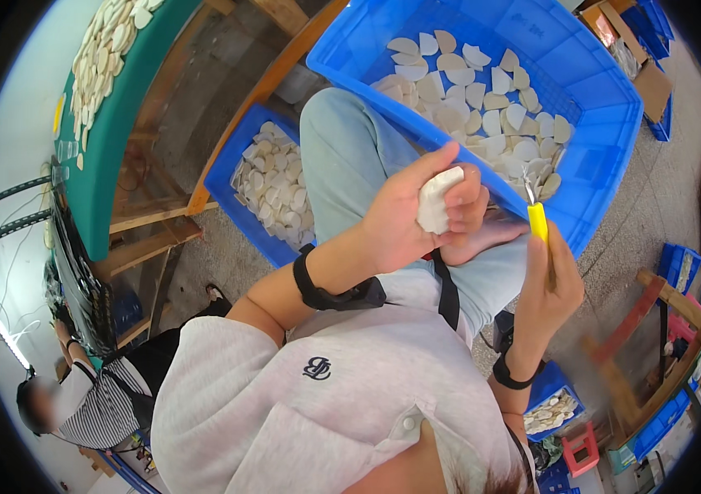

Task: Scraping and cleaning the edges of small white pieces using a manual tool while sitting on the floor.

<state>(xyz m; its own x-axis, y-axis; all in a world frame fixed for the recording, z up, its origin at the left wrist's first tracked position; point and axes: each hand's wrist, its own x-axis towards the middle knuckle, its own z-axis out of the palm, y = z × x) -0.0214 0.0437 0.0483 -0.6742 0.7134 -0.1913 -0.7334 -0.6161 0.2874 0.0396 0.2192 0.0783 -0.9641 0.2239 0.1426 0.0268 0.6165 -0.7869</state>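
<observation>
My left hand (pixel 412 206) is closed around a white, roughly half-round piece (pixel 435 200), its fingers curled over the edge. In my right hand (pixel 558 276) is a small hand tool with a yellow handle (pixel 538 222) and a thin metal tip (pixel 529 185) pointing away from me; what kind of blade it has is too small to tell. Beyond both hands stands a large blue bin (pixel 606 144) with many loose pale half-round pieces (pixel 499 103) scattered over its bottom. The tool's tip shows in front of the bin's near side, apart from the piece in my left hand.
A smaller blue bin (pixel 223 169) full of similar pieces stands left of my knee (pixel 342 136). More pieces lie on a green-topped table (pixel 132 82) at far left. Another person (pixel 112 403) is at lower left. A pink stool (pixel 581 449) and wooden frame (pixel 630 321) are at right.
</observation>
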